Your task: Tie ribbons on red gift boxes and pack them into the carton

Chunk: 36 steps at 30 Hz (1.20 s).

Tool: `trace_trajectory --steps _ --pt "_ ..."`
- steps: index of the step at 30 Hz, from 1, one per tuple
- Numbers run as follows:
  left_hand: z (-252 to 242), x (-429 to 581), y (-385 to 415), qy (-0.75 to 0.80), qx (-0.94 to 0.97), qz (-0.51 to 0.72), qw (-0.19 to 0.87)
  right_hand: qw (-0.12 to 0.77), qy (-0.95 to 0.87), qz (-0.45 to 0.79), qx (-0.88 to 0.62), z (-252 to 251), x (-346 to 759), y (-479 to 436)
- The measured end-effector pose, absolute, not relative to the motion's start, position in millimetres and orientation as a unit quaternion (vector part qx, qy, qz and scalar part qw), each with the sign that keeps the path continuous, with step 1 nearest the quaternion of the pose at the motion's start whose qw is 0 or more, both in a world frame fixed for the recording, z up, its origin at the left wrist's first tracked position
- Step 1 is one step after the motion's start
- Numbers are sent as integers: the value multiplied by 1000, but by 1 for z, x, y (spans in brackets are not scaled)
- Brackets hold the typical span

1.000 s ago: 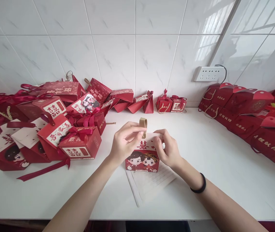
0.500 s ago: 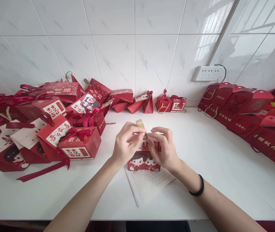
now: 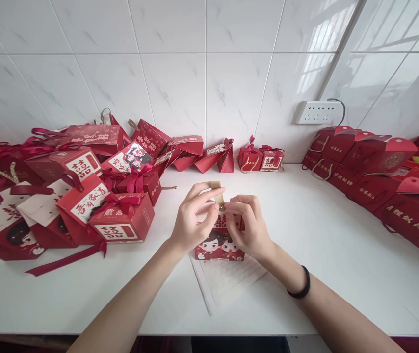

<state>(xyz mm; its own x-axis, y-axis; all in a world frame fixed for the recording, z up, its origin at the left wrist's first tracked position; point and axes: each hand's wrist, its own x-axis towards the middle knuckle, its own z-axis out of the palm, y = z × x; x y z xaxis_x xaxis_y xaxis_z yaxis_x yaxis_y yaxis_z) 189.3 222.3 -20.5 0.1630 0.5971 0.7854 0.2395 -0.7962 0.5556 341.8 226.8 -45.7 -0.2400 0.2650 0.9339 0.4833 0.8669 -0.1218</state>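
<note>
A red gift box (image 3: 220,246) with two cartoon figures on its front stands upright on the table before me. A short gold strap (image 3: 217,194) rises above its top, bent over at the upper end. My left hand (image 3: 196,215) pinches this strap from the left, the index finger crossing in front of it. From the right, my right hand (image 3: 249,224) is closed at the strap's lower end, thumb and fingertips close together. Both hands hide much of the upper part of the box.
Paper sheets (image 3: 231,279) lie under the box. Red gift boxes (image 3: 121,218) with ribbons crowd the left side, one ribbon (image 3: 69,260) trailing forward. More boxes (image 3: 371,181) stand in rows at the right, and small ones (image 3: 249,159) along the tiled wall. A power strip (image 3: 318,113) hangs there.
The gold strap has turned more upright and its upper end now folds over. My left fingers have extended across it, and my right fingertips have closed in on its lower end.
</note>
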Motion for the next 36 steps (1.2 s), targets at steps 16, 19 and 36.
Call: trace_trajectory --steps 16,19,36 --pt "-21 185 224 259 776 560 131 565 -782 -79 -252 -47 343 229" --pt "-22 185 225 261 777 558 131 566 -781 -78 -253 -48 343 229" --pt "-22 187 225 261 772 567 119 611 -678 272 -306 -28 346 219"
